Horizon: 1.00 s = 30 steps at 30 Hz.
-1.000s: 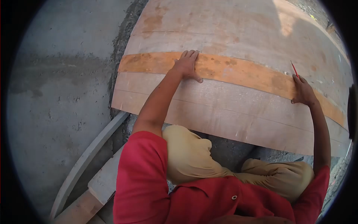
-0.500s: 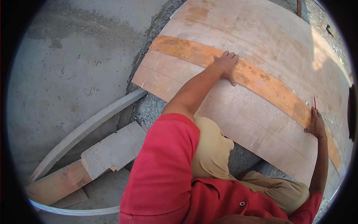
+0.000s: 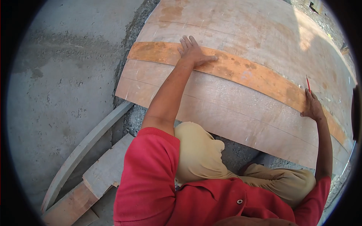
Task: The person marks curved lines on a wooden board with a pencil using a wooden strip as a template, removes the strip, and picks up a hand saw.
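Observation:
A long orange-brown wooden strip (image 3: pixel 245 71) lies across a large plywood sheet (image 3: pixel 233 103) with pencil-like lines drawn on it. My left hand (image 3: pixel 194 54) is spread on the strip toward its left end, fingers pointing up and thumb out to the right. Farther right, my right hand (image 3: pixel 313 107) rests at the strip's lower edge. A slim red pencil (image 3: pixel 308 83) sticks up from between its fingers, its tip pointing away from me. Part of the right hand's grip is hidden.
Left of the sheet is a rough concrete surface (image 3: pixel 71 71). A pale beam (image 3: pixel 85 148) and stacked board pieces (image 3: pixel 107 162) lie at lower left. My bent knees (image 3: pixel 200 150) are close to the sheet's near edge. Gravelly ground (image 3: pixel 241 154) shows beneath that edge.
My left hand has shifted leftward along the strip, and its thumb now points right instead of toward me. The camera view has moved too. The right hand still holds the pencil.

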Each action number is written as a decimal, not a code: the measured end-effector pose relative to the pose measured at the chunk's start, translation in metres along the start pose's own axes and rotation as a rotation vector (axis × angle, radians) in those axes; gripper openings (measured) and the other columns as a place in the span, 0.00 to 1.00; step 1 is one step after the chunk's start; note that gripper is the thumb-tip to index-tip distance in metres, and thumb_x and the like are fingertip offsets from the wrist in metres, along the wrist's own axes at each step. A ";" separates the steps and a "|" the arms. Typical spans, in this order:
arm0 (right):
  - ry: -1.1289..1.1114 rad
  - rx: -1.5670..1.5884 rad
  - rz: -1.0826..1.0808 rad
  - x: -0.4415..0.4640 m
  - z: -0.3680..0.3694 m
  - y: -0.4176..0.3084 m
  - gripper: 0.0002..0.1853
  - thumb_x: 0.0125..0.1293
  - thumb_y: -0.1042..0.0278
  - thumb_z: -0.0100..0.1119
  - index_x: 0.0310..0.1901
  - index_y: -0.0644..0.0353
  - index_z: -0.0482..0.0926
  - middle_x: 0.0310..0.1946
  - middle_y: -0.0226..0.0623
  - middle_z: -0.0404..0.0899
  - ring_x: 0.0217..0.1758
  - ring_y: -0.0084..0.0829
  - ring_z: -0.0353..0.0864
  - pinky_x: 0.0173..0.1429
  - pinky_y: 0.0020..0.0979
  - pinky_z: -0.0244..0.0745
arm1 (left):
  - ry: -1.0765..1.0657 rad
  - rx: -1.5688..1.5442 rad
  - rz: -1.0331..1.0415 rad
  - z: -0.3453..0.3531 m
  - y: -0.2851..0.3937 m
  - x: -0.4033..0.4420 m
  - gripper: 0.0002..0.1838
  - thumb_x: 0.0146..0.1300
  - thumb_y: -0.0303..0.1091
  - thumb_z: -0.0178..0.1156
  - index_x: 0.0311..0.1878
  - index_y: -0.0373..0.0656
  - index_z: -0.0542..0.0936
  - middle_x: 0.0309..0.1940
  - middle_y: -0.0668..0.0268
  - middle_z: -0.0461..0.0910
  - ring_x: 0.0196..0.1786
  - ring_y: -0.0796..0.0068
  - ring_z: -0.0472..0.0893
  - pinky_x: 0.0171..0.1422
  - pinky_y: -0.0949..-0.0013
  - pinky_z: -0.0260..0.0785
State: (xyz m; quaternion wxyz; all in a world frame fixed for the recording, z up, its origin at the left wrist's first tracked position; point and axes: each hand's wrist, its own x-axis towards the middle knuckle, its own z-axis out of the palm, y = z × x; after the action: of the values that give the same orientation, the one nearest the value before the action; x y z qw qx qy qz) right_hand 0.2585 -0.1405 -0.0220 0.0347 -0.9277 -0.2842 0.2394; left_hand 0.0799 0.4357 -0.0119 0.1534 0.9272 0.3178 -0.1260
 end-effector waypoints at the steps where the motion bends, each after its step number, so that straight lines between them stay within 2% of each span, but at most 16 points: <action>1: -0.010 0.006 0.007 0.000 -0.002 -0.003 0.73 0.26 0.69 0.87 0.81 0.57 0.54 0.77 0.54 0.61 0.81 0.52 0.61 0.85 0.42 0.61 | 0.011 -0.034 -0.102 -0.006 -0.006 0.003 0.88 0.35 0.77 0.78 0.82 0.27 0.36 0.83 0.32 0.30 0.86 0.40 0.27 0.86 0.37 0.28; 5: 0.004 0.030 -0.005 0.001 0.000 0.000 0.73 0.26 0.71 0.87 0.81 0.57 0.55 0.77 0.52 0.62 0.81 0.51 0.61 0.85 0.43 0.61 | -0.128 0.065 -0.345 -0.007 -0.022 0.008 0.92 0.30 0.80 0.78 0.82 0.27 0.33 0.82 0.31 0.28 0.86 0.40 0.25 0.87 0.40 0.23; 10: 0.027 0.104 -0.102 0.003 -0.010 -0.007 0.70 0.30 0.74 0.85 0.81 0.54 0.54 0.79 0.46 0.62 0.80 0.49 0.63 0.82 0.43 0.65 | -0.150 -0.049 -0.460 0.015 -0.035 0.016 0.95 0.26 0.81 0.79 0.81 0.26 0.31 0.82 0.31 0.27 0.86 0.39 0.24 0.86 0.40 0.25; 13: 0.024 0.243 -0.004 0.018 -0.050 -0.057 0.57 0.45 0.77 0.79 0.80 0.55 0.59 0.74 0.47 0.70 0.76 0.48 0.71 0.76 0.42 0.71 | -0.196 -0.044 -0.481 0.020 -0.038 0.023 0.97 0.24 0.81 0.79 0.80 0.24 0.30 0.81 0.29 0.27 0.85 0.37 0.25 0.86 0.38 0.27; 16: 0.243 0.112 -0.328 0.068 -0.055 -0.070 0.38 0.64 0.75 0.66 0.76 0.56 0.65 0.63 0.50 0.82 0.66 0.48 0.82 0.67 0.43 0.77 | -0.242 0.006 -0.479 0.020 -0.039 0.035 0.98 0.21 0.82 0.79 0.79 0.22 0.31 0.80 0.27 0.30 0.85 0.34 0.27 0.85 0.35 0.29; 17: 0.210 0.202 -0.328 0.083 -0.064 -0.089 0.30 0.71 0.72 0.60 0.74 0.56 0.69 0.57 0.50 0.85 0.62 0.48 0.85 0.64 0.43 0.78 | -0.262 0.025 -0.476 0.021 -0.040 0.036 0.98 0.21 0.82 0.79 0.79 0.22 0.31 0.79 0.26 0.31 0.85 0.33 0.28 0.85 0.34 0.30; 18: 0.177 0.289 -0.322 0.095 -0.075 -0.120 0.23 0.77 0.69 0.54 0.71 0.55 0.72 0.52 0.50 0.88 0.57 0.48 0.87 0.61 0.43 0.78 | -0.296 0.005 -0.511 0.020 -0.039 0.037 0.98 0.21 0.80 0.80 0.80 0.24 0.29 0.80 0.28 0.28 0.85 0.35 0.25 0.85 0.36 0.28; 20: 0.190 0.480 -0.418 0.118 -0.082 -0.179 0.19 0.80 0.62 0.51 0.68 0.54 0.75 0.49 0.47 0.89 0.53 0.47 0.89 0.58 0.41 0.80 | -0.371 -0.040 -0.571 0.013 -0.034 0.039 0.99 0.23 0.78 0.82 0.80 0.30 0.24 0.81 0.32 0.20 0.85 0.40 0.20 0.86 0.39 0.25; 22: 0.150 0.544 -0.434 0.140 -0.079 -0.231 0.18 0.79 0.63 0.54 0.66 0.54 0.75 0.48 0.45 0.89 0.51 0.45 0.89 0.57 0.38 0.80 | -0.380 -0.037 -0.574 0.015 -0.036 0.041 0.99 0.23 0.78 0.82 0.80 0.30 0.23 0.81 0.32 0.19 0.85 0.40 0.19 0.86 0.39 0.25; 24: 0.059 0.431 -0.481 0.166 -0.077 -0.272 0.17 0.76 0.62 0.58 0.63 0.54 0.79 0.45 0.43 0.90 0.46 0.41 0.89 0.56 0.37 0.80 | -0.378 -0.044 -0.571 0.015 -0.035 0.041 0.99 0.23 0.78 0.82 0.80 0.30 0.23 0.81 0.32 0.19 0.84 0.40 0.18 0.86 0.39 0.24; 26: 0.011 0.562 -0.534 0.191 -0.059 -0.307 0.15 0.73 0.62 0.62 0.57 0.55 0.84 0.43 0.42 0.90 0.43 0.38 0.88 0.54 0.36 0.81 | -0.365 -0.058 -0.565 0.013 -0.036 0.039 0.99 0.24 0.79 0.81 0.80 0.29 0.23 0.81 0.32 0.20 0.84 0.39 0.18 0.86 0.38 0.24; 30: 0.039 0.716 -0.569 0.226 -0.022 -0.348 0.14 0.71 0.62 0.65 0.54 0.55 0.87 0.41 0.42 0.90 0.41 0.36 0.88 0.51 0.36 0.82 | -0.351 -0.072 -0.537 0.011 -0.036 0.034 0.99 0.24 0.80 0.80 0.79 0.27 0.23 0.81 0.31 0.19 0.84 0.39 0.17 0.84 0.35 0.21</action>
State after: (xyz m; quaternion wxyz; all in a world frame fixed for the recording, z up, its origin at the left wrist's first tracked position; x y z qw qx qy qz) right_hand 0.2548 0.2752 -0.0284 0.4229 -0.7467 -0.4265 0.2860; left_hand 0.0818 0.4770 -0.0407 0.2000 0.7681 0.5242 -0.3085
